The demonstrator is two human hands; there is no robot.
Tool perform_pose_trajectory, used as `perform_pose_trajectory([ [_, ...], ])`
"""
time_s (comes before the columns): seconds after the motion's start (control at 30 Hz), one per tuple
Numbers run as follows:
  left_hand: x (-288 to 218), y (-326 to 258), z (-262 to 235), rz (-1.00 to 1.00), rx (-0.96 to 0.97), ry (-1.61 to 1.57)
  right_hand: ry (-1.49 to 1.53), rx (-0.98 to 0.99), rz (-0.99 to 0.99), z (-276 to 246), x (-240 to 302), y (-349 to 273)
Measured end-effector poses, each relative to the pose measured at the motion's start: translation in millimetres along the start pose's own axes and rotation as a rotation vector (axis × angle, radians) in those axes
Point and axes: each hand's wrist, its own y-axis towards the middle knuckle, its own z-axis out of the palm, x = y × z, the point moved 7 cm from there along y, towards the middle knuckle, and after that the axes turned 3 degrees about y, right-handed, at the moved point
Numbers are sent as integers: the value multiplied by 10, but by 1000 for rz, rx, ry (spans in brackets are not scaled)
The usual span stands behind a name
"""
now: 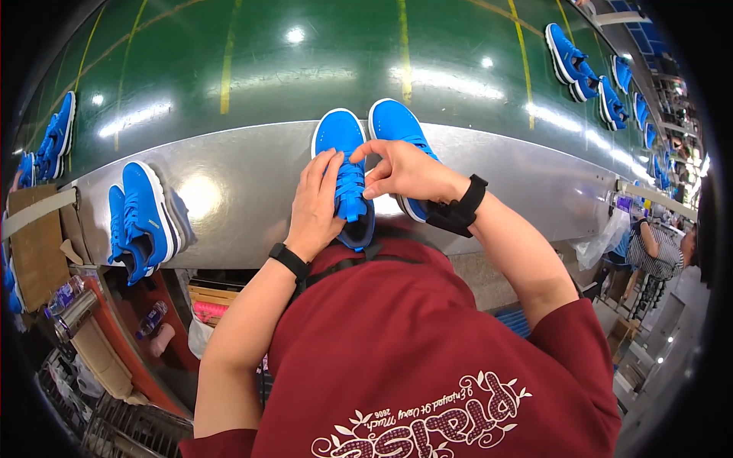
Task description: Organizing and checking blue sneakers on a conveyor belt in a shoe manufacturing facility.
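Note:
A blue sneaker [338, 131] with a white sole stands in front of me on the metal ledge, its toe pointing away. Along its left side lies my left hand [313, 202], fingers gripping the upper by the laces. From the right, my right hand [408, 172] reaches over with bent forefinger and thumb at the blue shoelaces [350, 183]. Its forefinger touches the upper rows; the exact hold on the lace is partly hidden. Just right of this shoe is a second blue sneaker [395, 118], partly covered by my right hand and wrist.
Another pair of blue sneakers [145, 210] rests on the metal ledge [237, 183] at left. Beyond runs a green conveyor belt [305, 61] with yellow lines, carrying more blue sneakers [569, 57] on both sides. A bottle [151, 319] lies lower left; a person [657, 248] sits far right.

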Motion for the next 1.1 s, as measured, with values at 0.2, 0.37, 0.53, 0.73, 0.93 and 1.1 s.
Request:
perform_pose_trajectory([
  [0.2,-53,-14,45,31,4,-1,199,49,-3,-6,-11,-138],
  [0.37,-9,-65,7,-97,-58,-11,-184,-425,-242,-324,474,-718],
  [0.53,114,-122,63,-258,79,24,-471,-569,-212,-302,26,-1355],
  [0.73,-190,112,407,-222,197,-79,-642,-655,-339,17,-261,-1528],
  [0.93,-640,229,1171,-128,406,-456,-796,-658,-92,-138,-897,-1532],
  [1.1,-1231,470,1609,-237,678,-671,-732,-821,-12,-515,-1253,-1990],
])
